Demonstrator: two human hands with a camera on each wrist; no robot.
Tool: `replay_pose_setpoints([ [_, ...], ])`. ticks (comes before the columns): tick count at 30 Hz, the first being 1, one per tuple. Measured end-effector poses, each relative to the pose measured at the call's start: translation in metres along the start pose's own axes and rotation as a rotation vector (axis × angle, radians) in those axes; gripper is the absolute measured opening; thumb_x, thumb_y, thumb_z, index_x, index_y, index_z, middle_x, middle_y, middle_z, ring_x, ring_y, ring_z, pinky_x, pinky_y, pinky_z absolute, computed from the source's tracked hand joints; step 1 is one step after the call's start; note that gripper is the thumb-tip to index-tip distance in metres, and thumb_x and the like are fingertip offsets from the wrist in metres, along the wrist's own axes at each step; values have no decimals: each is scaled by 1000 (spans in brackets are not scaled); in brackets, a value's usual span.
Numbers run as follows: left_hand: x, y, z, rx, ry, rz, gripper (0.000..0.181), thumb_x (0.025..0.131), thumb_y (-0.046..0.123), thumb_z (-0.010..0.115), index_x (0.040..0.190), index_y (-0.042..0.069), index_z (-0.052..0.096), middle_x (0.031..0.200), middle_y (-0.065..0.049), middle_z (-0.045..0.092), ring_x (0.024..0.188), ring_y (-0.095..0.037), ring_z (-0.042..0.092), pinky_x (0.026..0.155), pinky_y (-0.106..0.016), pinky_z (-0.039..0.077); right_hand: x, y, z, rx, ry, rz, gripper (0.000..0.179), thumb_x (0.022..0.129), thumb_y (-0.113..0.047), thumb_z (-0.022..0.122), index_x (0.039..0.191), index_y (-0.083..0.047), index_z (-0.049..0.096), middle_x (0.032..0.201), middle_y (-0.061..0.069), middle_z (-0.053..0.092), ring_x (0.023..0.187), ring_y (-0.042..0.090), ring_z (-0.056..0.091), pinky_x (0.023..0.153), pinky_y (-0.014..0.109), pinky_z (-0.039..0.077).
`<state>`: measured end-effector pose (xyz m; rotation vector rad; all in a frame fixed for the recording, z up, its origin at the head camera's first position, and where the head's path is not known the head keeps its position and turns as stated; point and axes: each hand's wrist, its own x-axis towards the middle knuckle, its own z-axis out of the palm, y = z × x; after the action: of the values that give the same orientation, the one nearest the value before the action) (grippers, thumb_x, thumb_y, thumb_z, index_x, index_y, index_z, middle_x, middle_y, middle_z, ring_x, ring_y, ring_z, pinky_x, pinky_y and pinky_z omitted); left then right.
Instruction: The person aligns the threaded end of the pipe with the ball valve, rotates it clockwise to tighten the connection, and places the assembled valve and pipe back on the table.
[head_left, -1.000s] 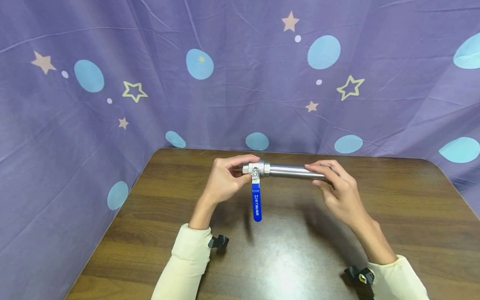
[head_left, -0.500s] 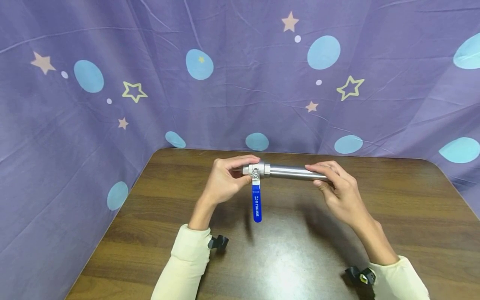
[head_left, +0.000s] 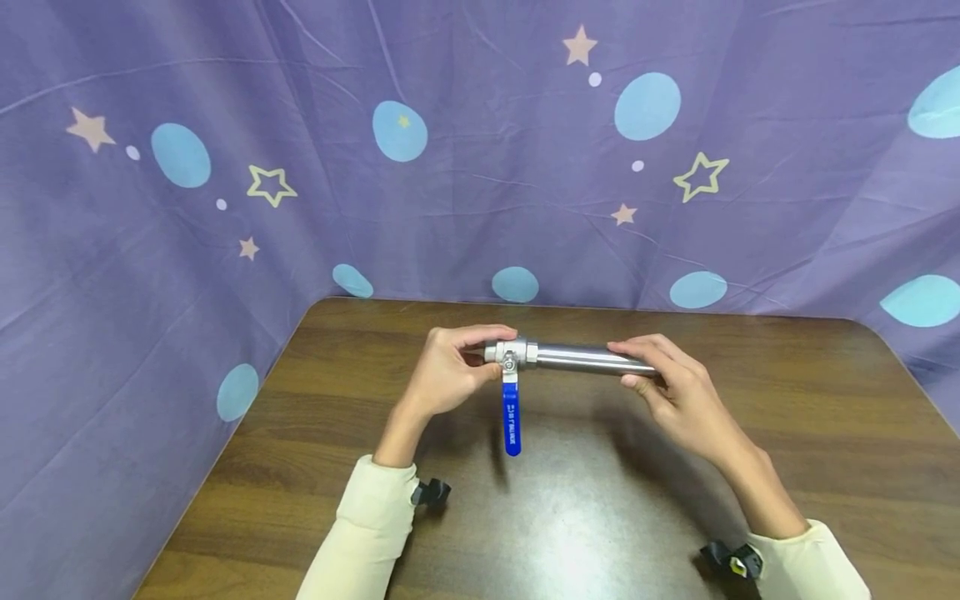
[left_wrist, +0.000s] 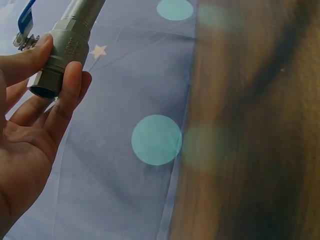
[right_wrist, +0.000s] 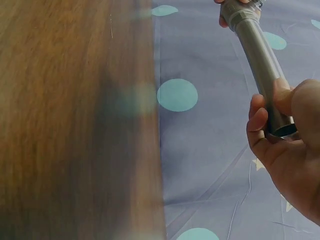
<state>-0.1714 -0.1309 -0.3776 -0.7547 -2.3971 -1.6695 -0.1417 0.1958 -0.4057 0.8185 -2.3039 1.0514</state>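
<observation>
A metal ball valve with a blue lever handle is joined end to end with a steel pipe. Both are held level above the table. My left hand grips the valve body near its open hexagonal end, thumb beside the lever, fingers round the far side. The lever points toward me, square to the pipe. At the other end, my right hand holds the pipe between thumb and fingers. In the right wrist view the pipe's open end shows between the fingers.
A brown wood-grain table lies below the hands, with rounded far corners. Behind and to the left hangs a purple curtain with stars and blue dots. Black wrist mounts sit at the cream sleeves.
Both hands, with the valve and pipe between them, have come slightly lower and nearer to me. The grips look the same, and the lever keeps its direction.
</observation>
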Motion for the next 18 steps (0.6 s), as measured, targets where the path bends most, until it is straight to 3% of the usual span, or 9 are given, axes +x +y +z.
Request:
replay_pose_setpoints([
  [11, -8, -15, 5, 110, -86, -37, 45, 78, -11, 75, 120, 6, 81, 119, -13, 81, 91, -14, 75, 79, -41, 70, -9, 11, 0, 46, -147, 63, 48, 88, 5, 81, 132, -12, 73, 122, -1, 74, 85, 3, 53, 67, 21, 46],
  [18, -10, -23, 7, 232, -138, -52, 46, 79, -7, 76, 122, 9, 81, 114, -10, 82, 75, -8, 65, 65, -24, 64, -14, 20, 2, 56, -193, 93, 46, 90, 0, 81, 133, -16, 73, 123, -1, 76, 91, 3, 58, 70, 22, 50],
])
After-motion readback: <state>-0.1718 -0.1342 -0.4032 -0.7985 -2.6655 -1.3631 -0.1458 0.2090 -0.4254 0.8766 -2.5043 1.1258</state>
